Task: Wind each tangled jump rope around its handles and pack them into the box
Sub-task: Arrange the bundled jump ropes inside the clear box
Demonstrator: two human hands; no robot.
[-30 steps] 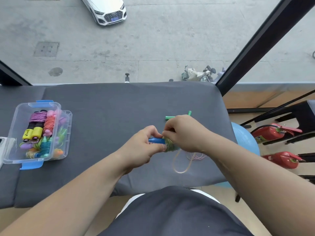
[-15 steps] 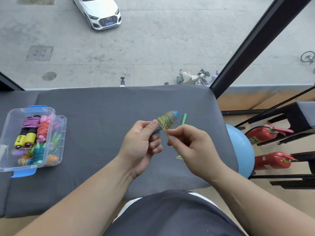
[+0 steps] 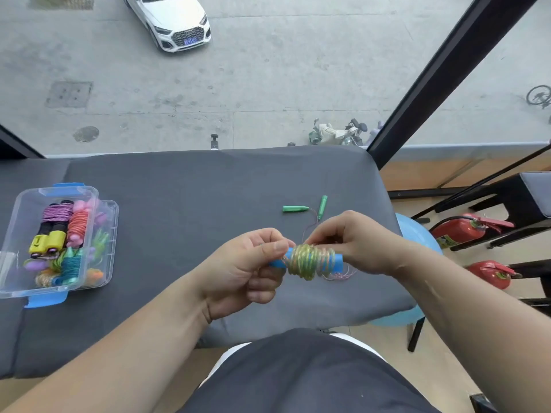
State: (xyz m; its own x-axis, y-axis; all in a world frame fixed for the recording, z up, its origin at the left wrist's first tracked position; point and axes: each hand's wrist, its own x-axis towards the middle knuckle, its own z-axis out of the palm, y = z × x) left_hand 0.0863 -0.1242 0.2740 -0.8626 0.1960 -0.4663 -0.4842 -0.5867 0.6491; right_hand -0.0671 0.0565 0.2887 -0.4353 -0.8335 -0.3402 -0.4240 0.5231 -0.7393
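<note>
Since half a second ago the wound jump rope point(image 3: 308, 262) has swung from a tilted, upward-pointing pose to lie level between both hands, above the near right part of the table point(image 3: 193, 204). Its yellow-green coils wrap the middle of the blue handles point(image 3: 337, 259). The left hand point(image 3: 247, 269) pinches the left end of the handles between thumb and forefinger, palm turned up and the other fingers curled beneath. The right hand point(image 3: 354, 242) comes over from above, fingers curled down on the right end, where a few loose strands hang. Two green handles point(image 3: 293, 208) lie on the table beyond the hands, toward its right edge. At the left edge stands the clear box point(image 3: 15, 222), holding wound ropes.
</note>
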